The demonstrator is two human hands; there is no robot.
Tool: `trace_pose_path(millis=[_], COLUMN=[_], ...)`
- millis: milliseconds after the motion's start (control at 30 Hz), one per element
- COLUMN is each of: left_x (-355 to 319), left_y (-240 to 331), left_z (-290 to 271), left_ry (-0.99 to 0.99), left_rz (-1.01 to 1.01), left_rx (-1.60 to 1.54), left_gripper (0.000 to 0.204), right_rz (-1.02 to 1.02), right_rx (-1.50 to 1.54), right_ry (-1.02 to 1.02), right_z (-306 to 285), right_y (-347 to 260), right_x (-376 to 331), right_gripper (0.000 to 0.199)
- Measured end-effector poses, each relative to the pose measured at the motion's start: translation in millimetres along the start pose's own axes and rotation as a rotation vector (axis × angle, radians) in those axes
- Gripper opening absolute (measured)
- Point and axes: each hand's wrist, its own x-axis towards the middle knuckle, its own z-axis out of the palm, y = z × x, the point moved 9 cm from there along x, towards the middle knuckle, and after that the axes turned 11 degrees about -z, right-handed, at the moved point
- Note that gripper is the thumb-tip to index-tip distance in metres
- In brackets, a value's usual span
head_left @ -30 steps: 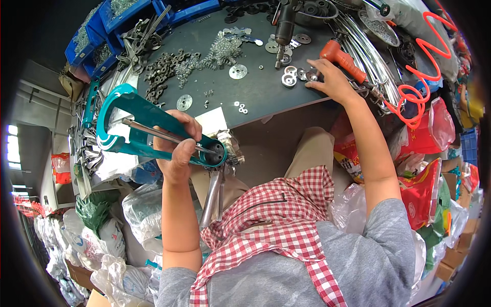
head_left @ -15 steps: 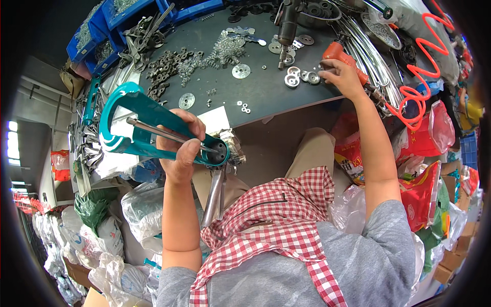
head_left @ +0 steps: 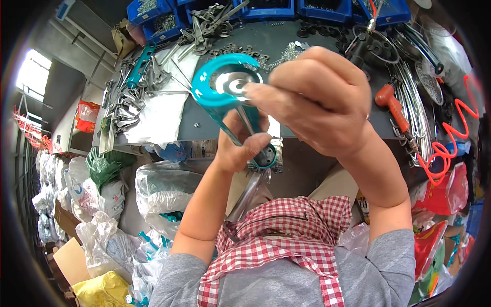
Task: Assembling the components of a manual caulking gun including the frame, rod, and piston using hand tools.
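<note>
A teal open-sided metal frame (head_left: 203,87) stands upright before me, with its wide curved end on top. My left hand (head_left: 234,148) is closed around it lower down. A thin metal rod runs lengthwise within the frame, beside my left fingers. Below, the frame ends in a dark round socket (head_left: 265,155), and a silver lever (head_left: 244,198) hangs under that. My right hand (head_left: 325,105), blurred and near the camera, is closed with its fingertips on a silver round cap (head_left: 232,83). That cap sits at the frame's curved top; its far side is hidden.
An orange air tool (head_left: 393,105) lies at the bench's right beside long metal rods (head_left: 417,102) and a coiled red hose (head_left: 456,133). Blue parts bins (head_left: 268,11) line the back. At left, metal levers (head_left: 127,110) pile up near white paper (head_left: 161,116).
My right hand has moved from the small caps beside the air tool to the frame's top, bringing a silver cap. The frame has tipped more upright, and the view has shifted left.
</note>
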Motion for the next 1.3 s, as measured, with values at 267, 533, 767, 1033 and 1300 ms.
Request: trace_pose_path(millis=[267,533,767,1033,1300], left_x=[-13,-14,-2,-4,2], left_y=[19,-13,2,-10,-11], left_z=[0,-2,2,-3,-1], left_ry=[0.020,-0.101,-0.041,0.006,-0.038], left_rz=[0.196,0.119,0.093,-0.009,-0.020], left_rx=[0.107,0.177,-0.042,-0.058,-0.002], left_gripper=[0.057,0.048,0.031,0.042,0.038], right_rz=[-0.149,-0.167,0.666,1.605,0.880], right_rx=[0.153,0.253,-0.129,0.617,1.178], right_ry=[-0.095,-0.142,0.661,0.598,0.236], right_z=[15,12,-102,-3,-12], right_y=[-2,-4,138,232,196], right_x=[18,16,-121,-339,-82], right_gripper=[0.028,0.020,0.018,0.032,0.029])
